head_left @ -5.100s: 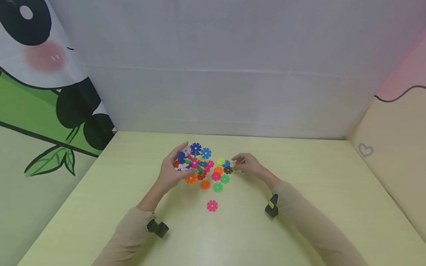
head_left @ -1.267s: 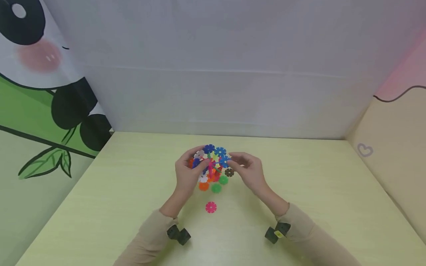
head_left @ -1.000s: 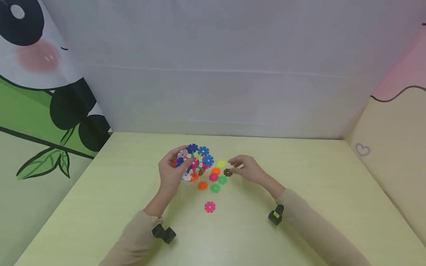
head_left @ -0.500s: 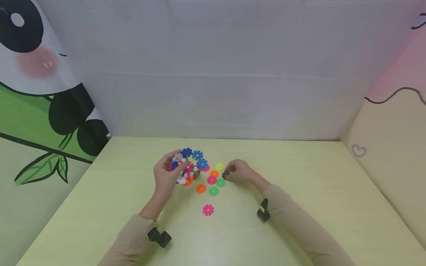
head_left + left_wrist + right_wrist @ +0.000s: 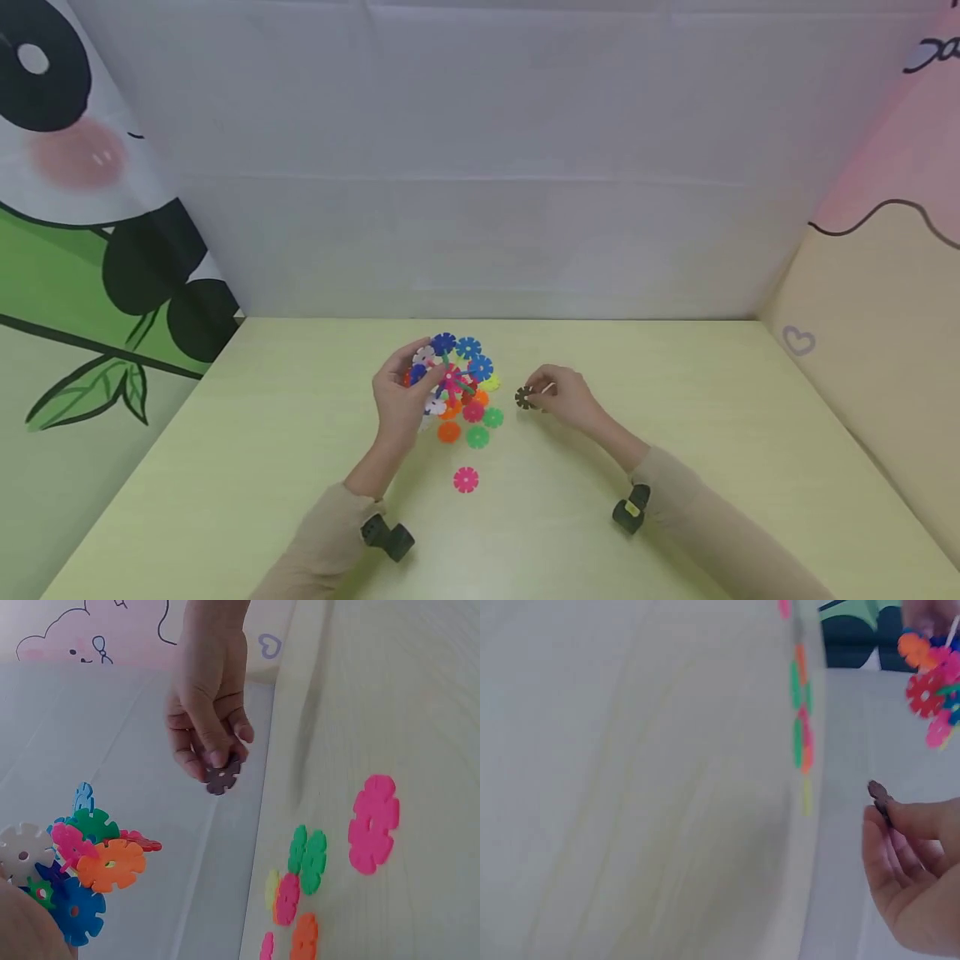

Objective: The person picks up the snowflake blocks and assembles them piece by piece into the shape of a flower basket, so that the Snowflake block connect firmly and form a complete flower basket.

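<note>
We saw smooth plastic in the dark brown disc (image 5: 522, 398), the cluster of discs (image 5: 451, 380) and the loose pink disc (image 5: 466, 480), all with little shine. The tabletop (image 5: 540, 542) looked smooth, with a soft sheen. We found the backdrop (image 5: 487, 242) creased and matt, cloth or paper, we could not tell which. The sleeves (image 5: 712, 512) were matt cloth; the wrist cameras (image 5: 627, 512) looked like plastic.

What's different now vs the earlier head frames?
The right hand took the dark disc off the table and moved it right, clear of the loose discs. Before that, a blue disc went from the table onto the cluster. Unchanged: left hand holding the cluster, lone pink disc on the table.
</note>
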Available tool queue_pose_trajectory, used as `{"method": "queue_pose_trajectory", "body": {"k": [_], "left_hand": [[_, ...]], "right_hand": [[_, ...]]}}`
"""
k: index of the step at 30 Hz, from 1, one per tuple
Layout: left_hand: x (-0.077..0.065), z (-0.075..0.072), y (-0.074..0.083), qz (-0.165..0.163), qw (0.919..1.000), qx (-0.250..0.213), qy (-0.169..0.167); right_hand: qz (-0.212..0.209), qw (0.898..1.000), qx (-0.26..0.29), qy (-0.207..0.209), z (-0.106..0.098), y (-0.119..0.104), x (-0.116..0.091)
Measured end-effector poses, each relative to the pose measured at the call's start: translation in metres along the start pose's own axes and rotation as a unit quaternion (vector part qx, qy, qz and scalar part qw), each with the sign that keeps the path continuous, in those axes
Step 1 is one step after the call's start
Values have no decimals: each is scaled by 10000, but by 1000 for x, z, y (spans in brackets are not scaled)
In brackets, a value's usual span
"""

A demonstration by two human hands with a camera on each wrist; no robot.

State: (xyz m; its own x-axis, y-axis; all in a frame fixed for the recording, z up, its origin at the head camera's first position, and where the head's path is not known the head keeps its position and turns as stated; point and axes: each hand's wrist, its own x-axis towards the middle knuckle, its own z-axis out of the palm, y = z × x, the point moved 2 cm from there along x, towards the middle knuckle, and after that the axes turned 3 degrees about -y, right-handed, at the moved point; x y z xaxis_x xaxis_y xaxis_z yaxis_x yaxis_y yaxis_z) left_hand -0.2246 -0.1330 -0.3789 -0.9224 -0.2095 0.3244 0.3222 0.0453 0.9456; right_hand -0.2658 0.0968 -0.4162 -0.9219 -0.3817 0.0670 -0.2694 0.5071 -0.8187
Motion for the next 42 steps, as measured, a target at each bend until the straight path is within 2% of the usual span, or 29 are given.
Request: {"method": "queue_pose_trajectory", "body": {"k": [2,5,9,13,16,20,32,42], "left_hand": [[0,7,1,55,10000,6,52],[-1,18,5,151,9998,-56,145],[-5,31,12,412,9985,-145,336],[-11,39,30,654,9960,-290,531],[-14,42,39,752,9946,-362,616],[-16,44,41,784,9938,-378,688],[-22,45,34,751,9937,-355,746],[-27,48,29,825,9933,-271,759]], "right_hand": [[1,9984,522,231,-4,-7,-6],[-34,9905,1270,532,-7,-21,-12],[189,9713,2197,889,-6,-40,-21],[422,9528,2749,1220,-2,-52,-26],[448,9445,2927,1421,2,-56,-26],[495,9386,3025,1583,5,-59,-24],[551,9366,3050,1632,15,-59,-22],[820,9201,3409,1746,19,-55,-21]]}}
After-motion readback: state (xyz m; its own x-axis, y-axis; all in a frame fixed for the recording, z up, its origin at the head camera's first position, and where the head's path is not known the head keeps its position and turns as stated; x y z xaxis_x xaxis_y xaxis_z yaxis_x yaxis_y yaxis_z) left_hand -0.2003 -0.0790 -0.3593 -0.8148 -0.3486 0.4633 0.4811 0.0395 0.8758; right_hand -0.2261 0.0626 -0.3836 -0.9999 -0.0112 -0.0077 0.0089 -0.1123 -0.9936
